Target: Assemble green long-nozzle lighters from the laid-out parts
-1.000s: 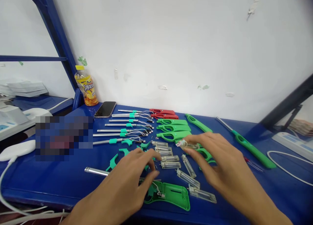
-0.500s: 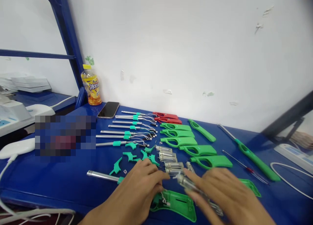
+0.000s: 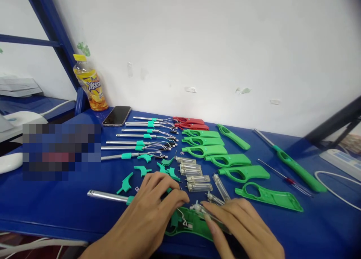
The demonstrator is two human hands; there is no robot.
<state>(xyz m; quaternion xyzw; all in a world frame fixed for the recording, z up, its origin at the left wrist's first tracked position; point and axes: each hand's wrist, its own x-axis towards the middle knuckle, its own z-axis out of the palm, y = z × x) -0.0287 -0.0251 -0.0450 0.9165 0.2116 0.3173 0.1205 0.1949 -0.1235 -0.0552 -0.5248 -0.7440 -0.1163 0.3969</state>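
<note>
My right hand (image 3: 245, 227) pinches a clear gas tank (image 3: 211, 217), tilted over a green lighter half-shell (image 3: 201, 225) at the front of the table. My left hand (image 3: 158, 210), fingers curled, grips the handle end of that shell; the fingertips hide part of it. White wires and a small dark block lie inside the shell. A metal tube (image 3: 107, 196) with a teal collar sticks out left from under my left hand. More clear gas tanks (image 3: 194, 172) lie just beyond, and several teal triggers (image 3: 126, 183) are scattered to the left.
Metal tubes with wires (image 3: 132, 143) lie in a row behind the triggers. Green shells (image 3: 229, 160), red shells (image 3: 189, 120), an assembled lighter (image 3: 296, 168) and a screwdriver-like rod (image 3: 290, 180) lie rightward. A phone (image 3: 117, 116) and drink bottle (image 3: 91, 84) are at the back left.
My right hand has brought the gas tank lower and closer to the half-shell beside my left hand. Another green half-shell at right is now uncovered. The camera view has shifted slightly.
</note>
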